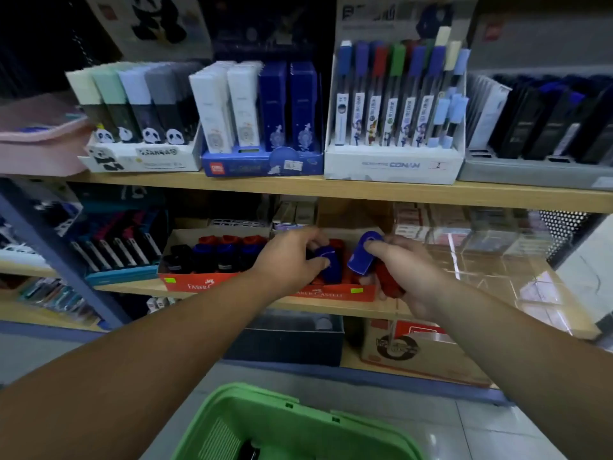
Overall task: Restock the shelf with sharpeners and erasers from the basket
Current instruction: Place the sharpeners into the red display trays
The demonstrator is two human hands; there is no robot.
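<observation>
Head view. Both arms reach to the middle shelf [331,309], centre of frame. The left hand [288,260] curls thumb and fingers round the left blue sharpener [328,265], low over the right red tray [331,294]. Its long axis runs upper left to lower right, with the lower end down among red pieces in the tray. The right hand [411,277], right of centre, pinches the right blue sharpener [364,254] between thumb and fingertips. That one is tilted, rounded end pointing to the upper right, flat end to the lower left. The same hand's lower fingers wrap a red sharpener [389,282], long axis upper left to lower right; whether one piece or more, cannot tell. The left red tray [185,284], beside the right one, holds upright rows of black, blue and red sharpeners. The green basket [265,413] sits at bottom centre, below the arms, with something dark inside, too little showing to name.
</observation>
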